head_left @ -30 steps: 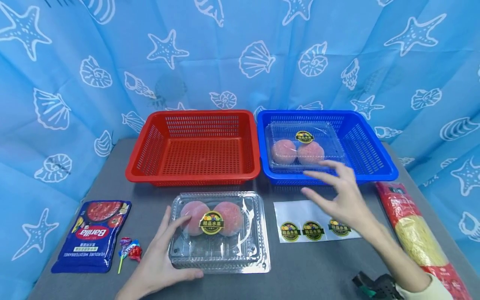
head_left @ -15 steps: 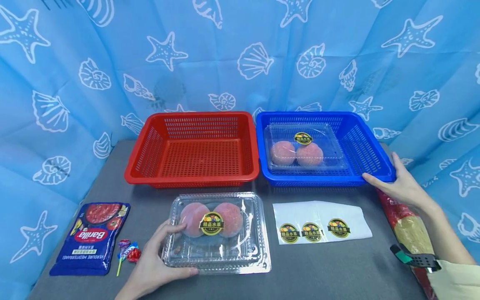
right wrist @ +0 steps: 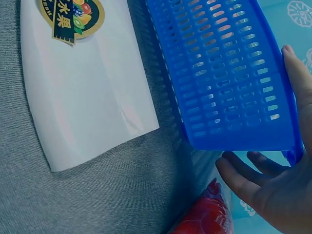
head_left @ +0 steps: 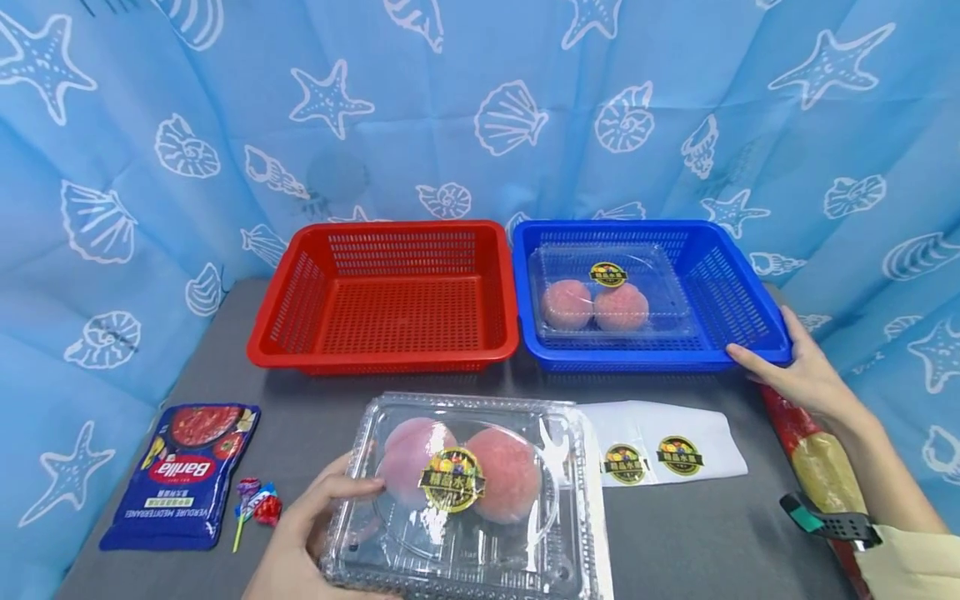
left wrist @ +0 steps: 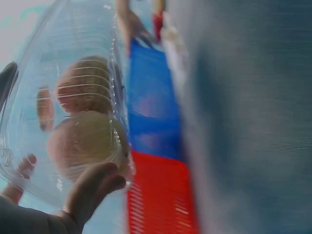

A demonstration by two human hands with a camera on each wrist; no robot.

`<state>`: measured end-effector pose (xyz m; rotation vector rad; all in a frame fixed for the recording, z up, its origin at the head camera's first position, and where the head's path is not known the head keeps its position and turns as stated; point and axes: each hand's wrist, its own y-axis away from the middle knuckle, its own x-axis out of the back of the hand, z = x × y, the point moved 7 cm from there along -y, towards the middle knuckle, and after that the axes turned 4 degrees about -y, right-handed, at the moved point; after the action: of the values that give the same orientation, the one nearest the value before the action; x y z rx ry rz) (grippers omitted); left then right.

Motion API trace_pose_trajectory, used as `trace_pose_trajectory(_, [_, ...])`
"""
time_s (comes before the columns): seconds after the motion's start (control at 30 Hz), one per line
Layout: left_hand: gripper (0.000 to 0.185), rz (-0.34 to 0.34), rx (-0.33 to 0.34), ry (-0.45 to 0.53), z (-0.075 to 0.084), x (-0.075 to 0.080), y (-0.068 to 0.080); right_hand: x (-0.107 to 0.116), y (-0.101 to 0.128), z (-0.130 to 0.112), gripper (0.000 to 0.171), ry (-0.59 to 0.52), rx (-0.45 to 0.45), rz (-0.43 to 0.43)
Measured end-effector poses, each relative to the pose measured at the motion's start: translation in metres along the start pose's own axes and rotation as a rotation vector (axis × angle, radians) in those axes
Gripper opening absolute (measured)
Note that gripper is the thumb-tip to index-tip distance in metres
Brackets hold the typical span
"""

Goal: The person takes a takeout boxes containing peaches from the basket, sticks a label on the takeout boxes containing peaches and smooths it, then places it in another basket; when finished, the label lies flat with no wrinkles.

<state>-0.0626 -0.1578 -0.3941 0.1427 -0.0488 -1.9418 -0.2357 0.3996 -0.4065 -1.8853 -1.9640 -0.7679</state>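
My left hand (head_left: 296, 529) grips the left side of a clear plastic clamshell box (head_left: 480, 554). Tilted and raised off the table, the box shows two pink peaches (head_left: 504, 475) and a black-and-gold fruit sticker (head_left: 453, 479) on its lid. In the left wrist view, fingers (left wrist: 90, 192) press against the box wall beside the peaches. My right hand (head_left: 810, 375) holds the front right corner of the blue basket (head_left: 637, 360), thumb and fingers spread about its rim. Inside that basket lies a second stickered box (head_left: 660, 292) of two peaches.
A red basket (head_left: 382, 360) adjoins the blue one. White backing paper (head_left: 712, 425) with stickers lies right of centre, partly covered by the raised box. A blue sauce pouch (head_left: 180, 479) and lollipops (head_left: 258, 504) lie left; a red-and-yellow noodle pack (head_left: 821, 467) lies under my right arm.
My right hand has moved right from above the sticker paper to the blue basket's corner. My left hand has lifted the clamshell box off the table, bringing it closer and rightward.
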Motion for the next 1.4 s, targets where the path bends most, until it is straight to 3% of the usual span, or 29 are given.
trace_pose_trajectory(0.1, [0.086,-0.021,-0.153,-0.041,0.032,-0.01,-0.015,-0.002,0.0,-0.001,0.095,-0.033,-0.001,0.015])
trace_pose_trajectory(0.23, [0.085,0.029,-0.376,-0.173,0.07,-0.02,-0.051,-0.005,0.001,-0.003,0.101,-0.004,-0.041,0.044])
trace_pose_trajectory(0.33, [0.083,0.079,-0.459,-0.249,0.086,-0.025,-0.081,-0.009,0.0,-0.003,0.104,0.003,-0.053,0.045])
trace_pose_trajectory(0.47, [0.079,0.129,-0.524,-0.291,0.093,-0.034,-0.121,-0.01,-0.001,-0.001,0.102,-0.004,-0.039,0.054])
trace_pose_trajectory(0.7, [0.073,0.254,-0.52,-0.421,0.1,-0.053,-0.19,-0.011,-0.001,-0.001,0.099,-0.031,0.001,0.075])
trace_pose_trajectory(0.93, [0.074,0.303,-0.476,-0.502,0.09,-0.069,-0.249,-0.011,0.0,0.0,0.097,-0.075,0.018,0.069])
trace_pose_trajectory(1.1, [0.077,0.305,-0.408,-0.535,0.076,-0.078,-0.276,-0.014,-0.001,0.001,0.099,-0.093,-0.015,0.062])
trace_pose_trajectory(1.4, [0.088,0.271,-0.277,-0.636,0.068,-0.1,-0.306,-0.013,-0.001,-0.001,0.101,-0.078,-0.028,0.078])
